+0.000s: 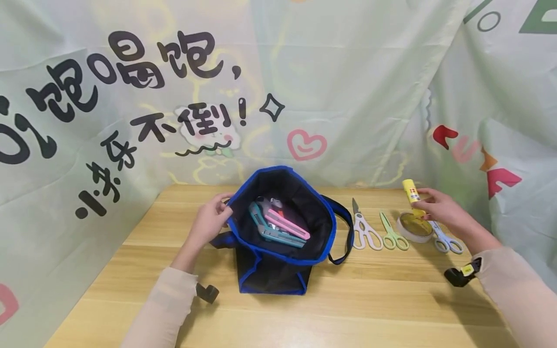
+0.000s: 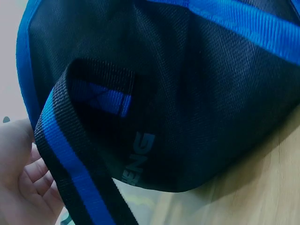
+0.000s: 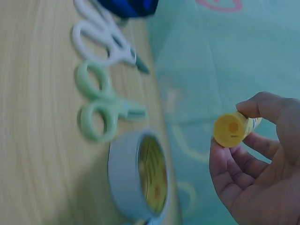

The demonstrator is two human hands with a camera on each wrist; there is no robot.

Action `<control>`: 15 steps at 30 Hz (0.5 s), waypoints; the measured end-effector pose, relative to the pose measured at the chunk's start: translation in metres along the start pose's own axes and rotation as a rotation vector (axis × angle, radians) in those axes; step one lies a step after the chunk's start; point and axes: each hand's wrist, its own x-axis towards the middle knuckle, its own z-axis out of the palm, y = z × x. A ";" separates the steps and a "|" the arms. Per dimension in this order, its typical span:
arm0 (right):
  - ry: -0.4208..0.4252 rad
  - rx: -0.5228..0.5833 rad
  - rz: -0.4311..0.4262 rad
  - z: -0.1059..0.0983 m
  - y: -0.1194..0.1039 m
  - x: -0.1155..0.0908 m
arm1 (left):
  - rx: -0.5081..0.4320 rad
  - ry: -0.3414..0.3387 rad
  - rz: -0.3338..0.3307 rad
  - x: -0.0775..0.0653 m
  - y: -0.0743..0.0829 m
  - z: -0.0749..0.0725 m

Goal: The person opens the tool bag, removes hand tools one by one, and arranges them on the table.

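Observation:
A black bag (image 1: 274,270) with blue trim stands upright with its mouth spread, and several cutters lie inside, among them a pink utility knife (image 1: 287,224) and a teal one (image 1: 283,237). My left hand (image 1: 209,220) grips the bag's left rim between thumb and fingers; in the left wrist view a strap (image 2: 70,154) partly covers that hand. Above the roll of tape (image 1: 415,234), my right hand (image 1: 444,208) pinches a yellow glue stick (image 1: 411,193) clear of the table. Its round end shows in the right wrist view.
Right of the bag lie white scissors (image 1: 365,232), green scissors (image 1: 393,237) and blue-handled scissors (image 1: 447,241), partly behind the tape. The bag's right strap (image 1: 348,232) loops beside the white pair. A printed cloth (image 1: 348,96) hangs behind the wooden table (image 1: 370,309).

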 end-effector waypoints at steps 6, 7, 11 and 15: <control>0.039 -0.066 0.069 -0.021 0.026 -0.012 | -0.014 0.023 0.004 -0.001 -0.002 0.000; 0.048 -0.078 0.081 -0.024 0.031 -0.014 | -0.018 0.020 0.006 -0.001 -0.002 0.000; 0.071 -0.114 0.113 -0.033 0.051 -0.019 | -0.017 0.006 0.014 -0.001 -0.003 0.001; 0.073 -0.165 0.128 -0.039 0.071 -0.025 | 0.006 -0.001 0.022 -0.002 -0.004 0.002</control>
